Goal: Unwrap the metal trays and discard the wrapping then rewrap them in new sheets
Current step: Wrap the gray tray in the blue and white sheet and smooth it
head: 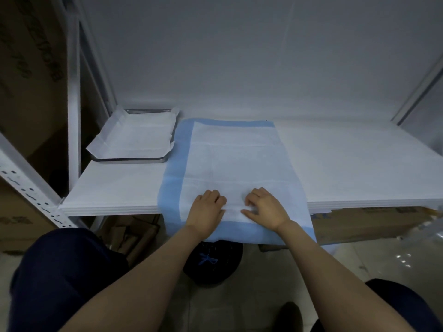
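Head camera, looking down at a white shelf [347,164] from a seated position.

A large wrapping sheet [239,159], white with a blue border, lies spread flat across the middle of the shelf. Its near edge hangs over the front of the shelf.

Both bare forearms reach in from below. The left hand [207,209] and right hand [266,207] rest side by side, slightly apart, on the near part of the sheet just above the shelf's front edge. The fingers of both hands are curled down onto the white fabric, and the right thumb lies flat along a crease. Whether either hand actually pinches the sheet or only presses on it cannot be told.

At the back left of the shelf sits a metal tray [130,160], well apart from the hands and just beside the blue border. A smaller white sheet [134,140] lies open inside it, with corners lapping over the rim.

Below the shelf, between the arms, stands a dark bin [213,271]. Cardboard boxes [31,68] stand to the left behind a perforated white shelf upright [31,195].
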